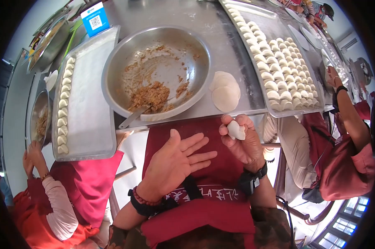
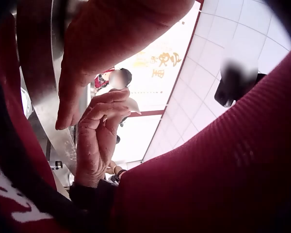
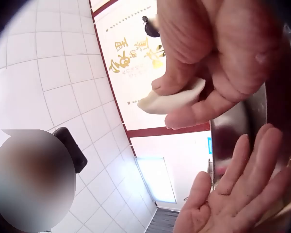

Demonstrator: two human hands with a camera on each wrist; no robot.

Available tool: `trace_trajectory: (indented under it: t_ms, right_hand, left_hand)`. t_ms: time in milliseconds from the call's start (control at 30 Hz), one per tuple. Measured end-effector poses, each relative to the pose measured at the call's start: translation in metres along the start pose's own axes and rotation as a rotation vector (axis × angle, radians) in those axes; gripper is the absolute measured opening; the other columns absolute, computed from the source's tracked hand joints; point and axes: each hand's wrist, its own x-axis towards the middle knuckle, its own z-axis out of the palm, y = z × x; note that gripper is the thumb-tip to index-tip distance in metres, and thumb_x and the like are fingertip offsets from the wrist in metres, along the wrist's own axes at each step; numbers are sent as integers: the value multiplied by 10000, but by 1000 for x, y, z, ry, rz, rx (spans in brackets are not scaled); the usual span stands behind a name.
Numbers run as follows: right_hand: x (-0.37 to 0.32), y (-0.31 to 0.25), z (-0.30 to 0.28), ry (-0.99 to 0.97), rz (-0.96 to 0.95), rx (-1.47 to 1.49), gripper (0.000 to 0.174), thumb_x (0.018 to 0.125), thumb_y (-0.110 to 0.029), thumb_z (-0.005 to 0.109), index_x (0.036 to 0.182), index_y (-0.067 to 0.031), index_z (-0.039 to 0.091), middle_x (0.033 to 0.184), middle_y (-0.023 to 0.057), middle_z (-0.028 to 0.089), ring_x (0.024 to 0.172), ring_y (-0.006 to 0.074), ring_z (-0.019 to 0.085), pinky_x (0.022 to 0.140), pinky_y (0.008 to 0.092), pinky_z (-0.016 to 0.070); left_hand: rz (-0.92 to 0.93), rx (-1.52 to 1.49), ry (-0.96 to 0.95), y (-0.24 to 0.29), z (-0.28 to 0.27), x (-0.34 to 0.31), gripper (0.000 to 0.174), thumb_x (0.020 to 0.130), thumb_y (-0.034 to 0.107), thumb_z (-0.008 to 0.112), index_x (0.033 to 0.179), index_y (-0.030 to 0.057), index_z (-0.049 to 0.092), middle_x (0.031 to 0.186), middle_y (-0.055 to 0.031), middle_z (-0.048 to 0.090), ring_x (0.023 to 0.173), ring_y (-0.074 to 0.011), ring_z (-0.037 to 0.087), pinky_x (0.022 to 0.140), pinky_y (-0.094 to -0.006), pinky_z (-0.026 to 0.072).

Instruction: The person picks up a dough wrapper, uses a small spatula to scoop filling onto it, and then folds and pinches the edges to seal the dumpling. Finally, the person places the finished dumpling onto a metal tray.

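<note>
from the head view: pinching a folded dumpling (image 1: 236, 130) in the right hand (image 1: 245, 143), thumb and fingertips curled round it, just off the near rim of the steel bowl (image 1: 196, 54), towards its right. holding the left hand (image 1: 175, 164) flat and empty, palm up, fingers spread, near that same rim and close beside the dumpling. stacked wrappers (image 1: 225, 92) just right of the bowl, a filled tray (image 1: 274, 20) further right.

from the left wrist: the pinch side-on, with only a white corner of dough (image 2: 132, 105) peeking past the curled fingers.

from the right wrist: looking up at the dumpling (image 3: 172, 100), thumb pressed along its sealed edge, open palm (image 3: 233, 199) lower in the frame.

judging the handling: light, soft, probably floury and a touch tacky, easy to dent or split. best taken lightly along the seam, never squeezed on the plump belly.
</note>
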Motion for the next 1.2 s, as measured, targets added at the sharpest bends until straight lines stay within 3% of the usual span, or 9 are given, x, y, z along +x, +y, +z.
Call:
trace_trajectory:
  t_ms: [67, 333, 467, 633, 767, 900, 933, 1033, 1200]
  right_hand:
    - [2, -5, 0, -9, -12, 15, 202, 960, -177, 633, 1135, -75, 642, 1304, 155, 603, 1118, 329, 646, 788, 336, 605]
    - [21, -32, 7, 3, -55, -93, 190, 949, -139, 653, 1122, -61, 650, 1293, 172, 604, 1119, 334, 648, 802, 341, 607]
    - [43, -79, 28, 85, -122, -337, 171, 928, -101, 671, 1086, -35, 670, 1259, 188, 626, 1085, 345, 667, 829, 352, 607]
    - [94, -162, 52, 241, -182, -743, 203, 959, -118, 637, 1125, -6, 671, 1199, 150, 661, 1055, 263, 681, 857, 363, 600]
    - [134, -223, 22, 478, -178, -1084, 220, 968, -113, 628, 1126, 31, 679, 1125, 99, 681, 961, 189, 680, 865, 332, 595]
    - [165, -278, -37, 611, -172, -1331, 223, 946, -114, 662, 1105, 40, 689, 1037, 74, 689, 886, 136, 668, 792, 278, 601]
    - [170, -289, -46, 627, -168, -1387, 220, 936, -113, 668, 1093, 39, 694, 1013, 70, 689, 870, 130, 663, 775, 275, 600]
    - [188, -307, -70, 663, -149, -1520, 209, 908, -108, 680, 1054, 39, 708, 947, 55, 685, 826, 117, 649, 733, 270, 594]
    - [237, -318, -94, 645, -148, -1603, 187, 877, -109, 686, 995, 28, 731, 888, 45, 680, 793, 110, 637, 703, 273, 590]
  left_hand:
    - [-9, 14, -45, 2, -5, 1, 866, 1019, 600, 320, 1512, -97, 177, 1577, -245, 229, 1387, -461, 369, 1158, -518, 298]
    - [-18, 48, 19, 5, -11, 6, 775, 1034, 557, 335, 1474, -80, 289, 1527, -235, 337, 1367, -431, 410, 1146, -511, 325]
    - [-22, 39, 44, 10, -23, 12, 698, 1049, 505, 341, 1445, -70, 343, 1499, -229, 388, 1353, -427, 430, 1123, -524, 359]
    - [-12, 27, 55, 10, -44, 22, 605, 1041, 465, 393, 1364, -37, 490, 1449, -226, 471, 1351, -469, 416, 1131, -589, 329]
    - [-35, 44, 70, 12, -54, 27, 584, 1036, 439, 422, 1363, -40, 491, 1448, -227, 473, 1350, -454, 424, 1131, -592, 326]
    - [-90, -6, 111, 12, -63, 35, 537, 1022, 362, 485, 1358, -56, 465, 1438, -225, 471, 1348, -448, 432, 1142, -569, 331]
    - [-100, -45, 115, 12, -67, 38, 506, 1021, 320, 503, 1356, -57, 467, 1390, -232, 516, 1297, -424, 498, 1121, -546, 374]
    - [-139, 1, 161, 10, -78, 44, 565, 1018, 406, 482, 1326, -68, 495, 1435, -245, 471, 1342, -446, 429, 1139, -605, 330]
    - [-178, -190, 124, 3, -107, 55, 461, 1031, 304, 478, 1344, -33, 502, 1413, -258, 487, 1328, -434, 453, 1144, -590, 337]
